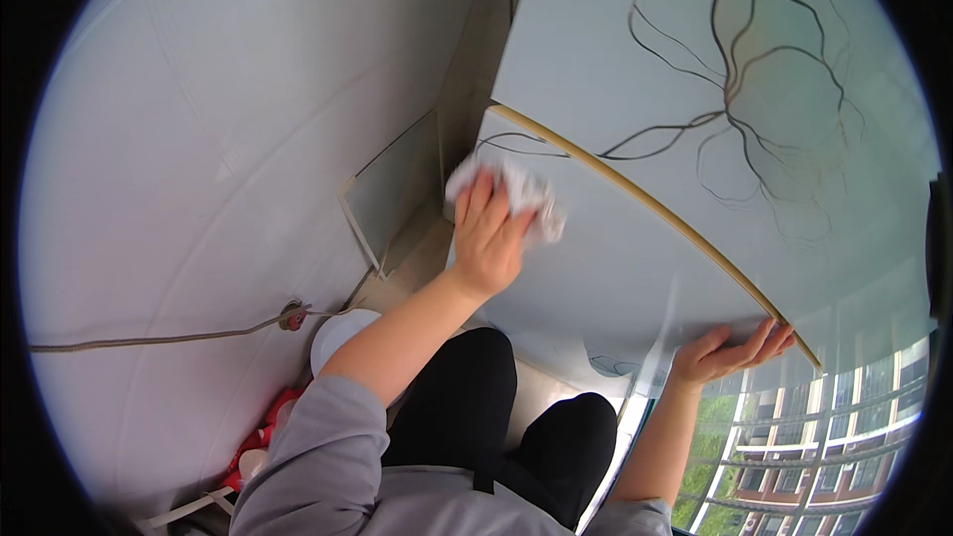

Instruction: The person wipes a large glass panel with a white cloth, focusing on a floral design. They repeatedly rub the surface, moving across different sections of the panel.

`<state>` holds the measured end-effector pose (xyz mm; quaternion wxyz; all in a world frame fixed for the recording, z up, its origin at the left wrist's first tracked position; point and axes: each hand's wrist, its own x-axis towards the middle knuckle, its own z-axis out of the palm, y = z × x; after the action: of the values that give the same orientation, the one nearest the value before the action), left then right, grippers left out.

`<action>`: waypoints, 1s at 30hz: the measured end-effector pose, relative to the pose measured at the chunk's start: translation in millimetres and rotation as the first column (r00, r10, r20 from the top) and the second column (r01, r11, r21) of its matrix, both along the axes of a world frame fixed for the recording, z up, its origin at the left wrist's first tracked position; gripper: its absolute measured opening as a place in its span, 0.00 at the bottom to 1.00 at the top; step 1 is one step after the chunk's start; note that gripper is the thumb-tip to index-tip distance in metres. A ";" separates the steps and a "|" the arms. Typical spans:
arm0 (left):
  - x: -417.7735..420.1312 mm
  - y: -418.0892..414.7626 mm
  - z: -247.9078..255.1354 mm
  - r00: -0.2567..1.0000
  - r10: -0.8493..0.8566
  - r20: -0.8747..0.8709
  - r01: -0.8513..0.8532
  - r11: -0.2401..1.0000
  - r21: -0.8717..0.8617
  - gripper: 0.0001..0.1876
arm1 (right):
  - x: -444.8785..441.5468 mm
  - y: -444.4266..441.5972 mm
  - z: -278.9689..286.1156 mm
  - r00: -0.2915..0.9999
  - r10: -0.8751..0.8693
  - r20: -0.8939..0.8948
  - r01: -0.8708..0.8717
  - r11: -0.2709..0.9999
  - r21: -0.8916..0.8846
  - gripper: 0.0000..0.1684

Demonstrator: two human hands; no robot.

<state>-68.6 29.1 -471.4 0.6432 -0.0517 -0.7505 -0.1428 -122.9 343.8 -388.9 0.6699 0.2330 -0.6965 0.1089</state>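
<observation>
My left hand (pixel 485 238) presses a crumpled white cloth (pixel 547 219) against the lower door (pixel 588 260) of a pale, glossy appliance, probably a refrigerator. The cloth and fingertips are slightly blurred. A gold trim strip (pixel 651 205) runs between this door and the upper door (pixel 595 37), whose surface carries a dark line drawing of a flower (pixel 726 100). Over on the right, my right hand (pixel 733 353) rests palm up against the lower door, its fingertips at the strip near its right end. Nothing loose shows in that hand.
A white wall (pixel 223 186) rises on the left, with a cord (pixel 164 342) running along it to a reddish fitting (pixel 295 315). A framed grey panel (pixel 394 193) leans by the appliance. Below are a round white object (pixel 339 335) and red items (pixel 253 447). A barred window (pixel 789 454) stands lower right.
</observation>
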 end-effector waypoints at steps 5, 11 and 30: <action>31.4 15.8 -114.2 0.955 -0.073 0.288 0.105 0.990 -0.097 0.16 | 0.3 2.8 -3.1 1.000 0.000 0.023 0.000 1.000 -0.009 0.32; 3.0 5.3 -20.3 0.987 -0.046 0.151 0.038 0.998 0.055 0.18 | 0.3 4.3 -4.3 0.999 0.013 0.030 -0.012 1.000 -0.018 0.33; -13.0 38.0 -0.6 0.997 -0.062 -0.041 0.067 0.989 0.135 0.26 | -6.8 16.4 -14.6 0.939 0.344 -0.015 -0.342 0.930 -0.136 0.36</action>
<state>-81.7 67.1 -472.0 0.6540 -0.0346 -0.7249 -0.2135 -129.7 360.3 -403.5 0.6519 0.3041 -0.6389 0.2726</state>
